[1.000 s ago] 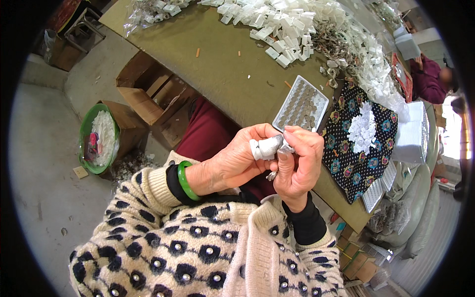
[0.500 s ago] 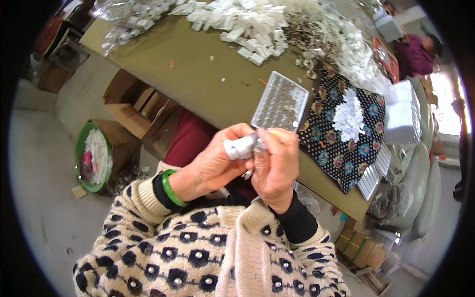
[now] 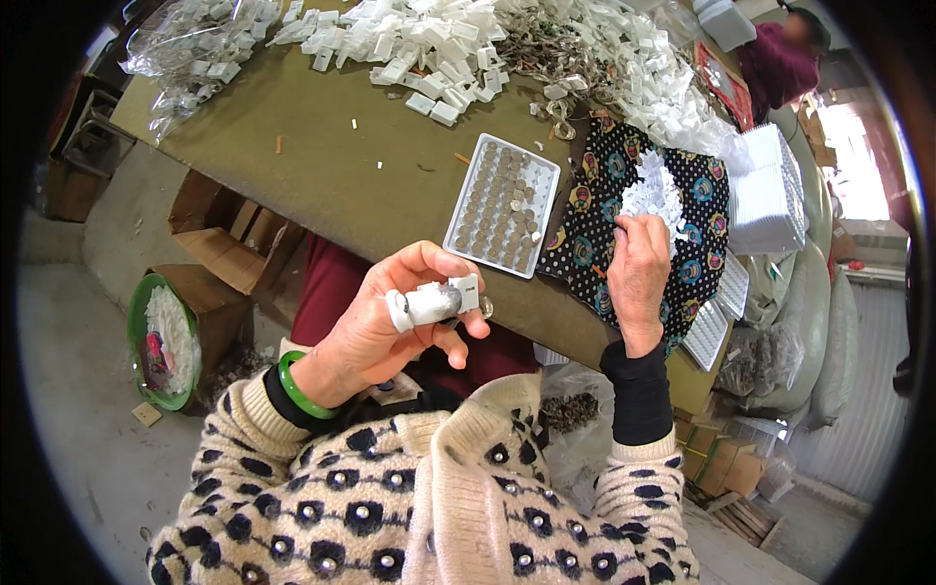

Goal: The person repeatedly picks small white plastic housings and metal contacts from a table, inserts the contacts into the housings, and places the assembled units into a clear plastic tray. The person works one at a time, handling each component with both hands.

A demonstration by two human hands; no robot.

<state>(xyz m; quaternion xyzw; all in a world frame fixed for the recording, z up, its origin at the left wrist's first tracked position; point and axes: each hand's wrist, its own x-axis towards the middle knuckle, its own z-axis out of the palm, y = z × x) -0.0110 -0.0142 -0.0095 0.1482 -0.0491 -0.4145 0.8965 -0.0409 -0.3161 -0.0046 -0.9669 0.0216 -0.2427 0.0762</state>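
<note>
At far left, a green basin (image 3: 138, 327) contained loose white pieces (image 3: 168, 336). The left hand (image 3: 369, 310) was partly closed, gripping a white cylindrical fitting (image 3: 427, 306) between thumb and fingers in front of the near edge of the worktop (image 3: 322, 185), apparently to leave its flat end exposed. Beside that edge, a white tray (image 3: 540, 176) carried small round pieces (image 3: 492, 200) in rows, presumably for separation. The right hand (image 3: 639, 278), fingers bunched, met a white heap (image 3: 655, 190) on a patterned cloth (image 3: 704, 210), likely spread for containment; any grasp there could not be determined.
</note>
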